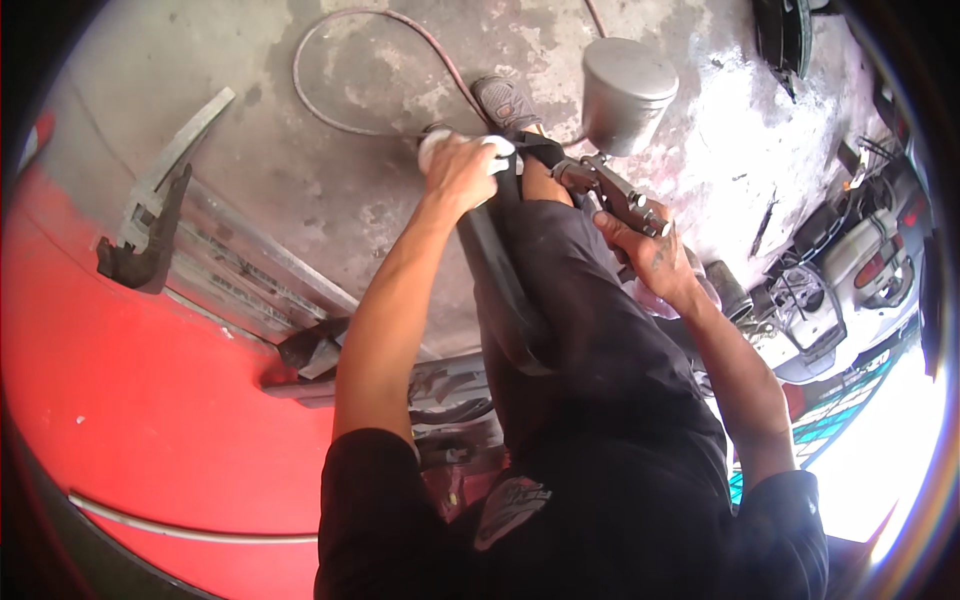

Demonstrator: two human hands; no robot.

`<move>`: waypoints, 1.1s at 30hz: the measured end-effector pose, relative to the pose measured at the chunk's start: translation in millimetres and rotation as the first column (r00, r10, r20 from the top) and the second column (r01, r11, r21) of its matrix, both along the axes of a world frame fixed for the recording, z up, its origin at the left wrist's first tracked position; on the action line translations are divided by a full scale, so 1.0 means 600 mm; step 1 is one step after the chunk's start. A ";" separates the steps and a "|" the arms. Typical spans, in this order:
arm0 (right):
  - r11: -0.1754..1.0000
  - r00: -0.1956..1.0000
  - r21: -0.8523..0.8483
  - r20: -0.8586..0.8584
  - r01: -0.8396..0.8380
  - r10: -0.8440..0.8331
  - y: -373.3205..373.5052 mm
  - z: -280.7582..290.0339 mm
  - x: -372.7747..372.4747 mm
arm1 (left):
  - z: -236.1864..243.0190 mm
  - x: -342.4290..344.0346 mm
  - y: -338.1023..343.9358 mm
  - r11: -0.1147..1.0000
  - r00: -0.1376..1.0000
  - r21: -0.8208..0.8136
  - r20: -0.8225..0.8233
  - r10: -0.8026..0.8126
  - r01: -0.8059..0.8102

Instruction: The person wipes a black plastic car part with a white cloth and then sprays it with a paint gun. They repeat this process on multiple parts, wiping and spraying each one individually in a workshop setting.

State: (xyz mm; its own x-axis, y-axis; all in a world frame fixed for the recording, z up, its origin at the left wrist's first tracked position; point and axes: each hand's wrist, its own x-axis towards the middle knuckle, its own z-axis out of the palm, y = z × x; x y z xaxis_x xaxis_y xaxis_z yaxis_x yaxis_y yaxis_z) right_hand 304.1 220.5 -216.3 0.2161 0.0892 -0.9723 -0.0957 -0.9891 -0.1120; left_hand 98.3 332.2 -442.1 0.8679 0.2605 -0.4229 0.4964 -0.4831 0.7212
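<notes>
My left hand [462,172] is closed around a white rounded object [440,147], held over the near end of a long black part [500,280] that rests along my thigh. My right hand [648,258] grips the handle of a metal spray gun [610,190]. The gun carries a grey cylindrical cup [626,92] on top and points toward the black part. A thin hose [350,60] loops across the concrete floor behind my left hand. My dark shoe [506,102] shows just beyond the hands.
A red car body panel [120,400] fills the lower left. Grey metal rails and a black bracket [150,245] lie beside it. A motorcycle [850,280] stands at the right, and a dark tyre [780,35] is at the top right on the stained concrete floor [300,170].
</notes>
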 end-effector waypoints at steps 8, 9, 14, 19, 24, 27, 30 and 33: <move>0.977 0.950 0.074 -0.230 -0.198 0.210 0.037 0.055 -0.017 | 0.222 -0.066 -0.048 0.993 0.995 -0.118 0.101 0.009 0.003; 0.953 0.944 0.164 -0.169 -0.256 0.283 0.022 0.055 -0.010 | 0.265 -0.070 -0.057 0.987 0.989 -0.157 0.144 0.041 -0.018; 0.842 0.815 0.139 -0.210 -0.522 0.540 0.012 0.096 0.014 | 0.395 -0.111 -0.140 0.920 0.932 -0.231 0.256 -0.255 0.315; 0.949 0.921 0.224 -0.271 -0.223 0.280 -0.042 0.114 0.003 | 0.221 -0.056 -0.027 0.963 0.983 -0.205 -0.004 -0.182 0.177; 0.810 0.777 0.292 -0.250 -0.509 0.578 -0.024 0.152 -0.021 | 0.259 -0.077 -0.032 0.956 0.987 -0.259 -0.044 -0.152 0.135; 0.841 0.837 0.278 -0.172 -0.464 0.519 -0.037 0.177 -0.028 | 0.364 -0.109 -0.036 0.925 0.993 -0.362 0.067 -0.097 0.115; 0.902 0.900 0.237 -0.166 -0.360 0.402 -0.081 0.179 -0.031 | 0.396 -0.097 -0.030 0.871 0.941 -0.357 0.131 -0.312 0.338; 0.922 0.944 0.380 -0.271 -0.075 0.188 -0.113 0.168 -0.036 | 0.339 -0.077 -0.018 0.828 0.906 -0.382 0.062 -0.420 0.410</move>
